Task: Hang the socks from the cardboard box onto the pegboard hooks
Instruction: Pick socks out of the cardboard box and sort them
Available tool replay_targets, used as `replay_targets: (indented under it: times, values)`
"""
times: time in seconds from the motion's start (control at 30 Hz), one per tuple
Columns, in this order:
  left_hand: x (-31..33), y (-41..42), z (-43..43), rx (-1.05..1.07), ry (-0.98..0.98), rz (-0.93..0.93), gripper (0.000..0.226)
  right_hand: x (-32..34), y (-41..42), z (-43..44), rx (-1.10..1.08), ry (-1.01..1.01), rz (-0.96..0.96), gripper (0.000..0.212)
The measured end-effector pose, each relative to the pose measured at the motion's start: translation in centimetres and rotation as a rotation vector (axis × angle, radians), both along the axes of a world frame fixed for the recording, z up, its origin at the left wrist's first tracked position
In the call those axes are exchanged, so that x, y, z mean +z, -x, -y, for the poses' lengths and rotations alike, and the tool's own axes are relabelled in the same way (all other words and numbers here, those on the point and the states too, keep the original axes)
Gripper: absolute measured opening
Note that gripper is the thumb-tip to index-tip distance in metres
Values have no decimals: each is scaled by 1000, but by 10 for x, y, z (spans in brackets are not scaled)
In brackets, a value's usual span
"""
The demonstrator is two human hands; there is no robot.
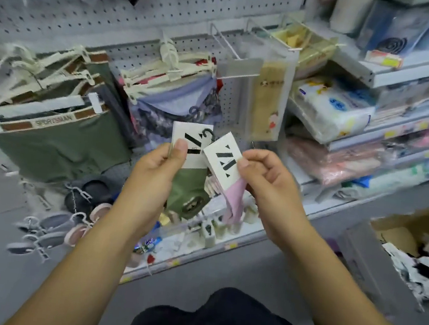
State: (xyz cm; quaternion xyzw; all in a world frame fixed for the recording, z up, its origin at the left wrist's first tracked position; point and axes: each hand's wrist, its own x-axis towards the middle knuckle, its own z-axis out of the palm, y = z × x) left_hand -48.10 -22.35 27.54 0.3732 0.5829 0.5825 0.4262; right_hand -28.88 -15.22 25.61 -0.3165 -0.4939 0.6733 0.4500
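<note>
You pinch green socks (pixel 190 194) in your left hand (pixel 157 177), pink socks (pixel 233 199) in your right hand (pixel 266 190); next, slip a hanger loop (pixel 207 134), apparently black, over a pegboard hook (pixel 225 42).

Bright, cool, even light fills the scene, and shadows are faint and soft. The centre is sharpest: the printed cards on the green sock (pixel 188 191) and pink sock (pixel 233 199) read clearly. Motion blur smears the hangers (pixel 39 65) and slippers (pixel 46 222) at left. Wide-angle distortion bows the shelves (pixel 413 76) and pegboard (pixel 187 2).
</note>
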Motion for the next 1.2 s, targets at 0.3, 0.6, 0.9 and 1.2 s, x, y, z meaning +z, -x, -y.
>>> replay_targets:
  times: [0.3,0.6,0.9,1.2]
  values:
    - [72,59,-42,103,-168,-7,37,76,59,-45,43,-199,41,15]
    - [144,89,-119,323,-317,-92,28,161,109,-151,-59,-346,4,10]
    - [187,98,-186,524,-365,-319,34,243,169,-270,-150,-537,37,14]
    - [201,97,-219,617,-371,-267,33,272,206,-333,-153,-789,88,25]
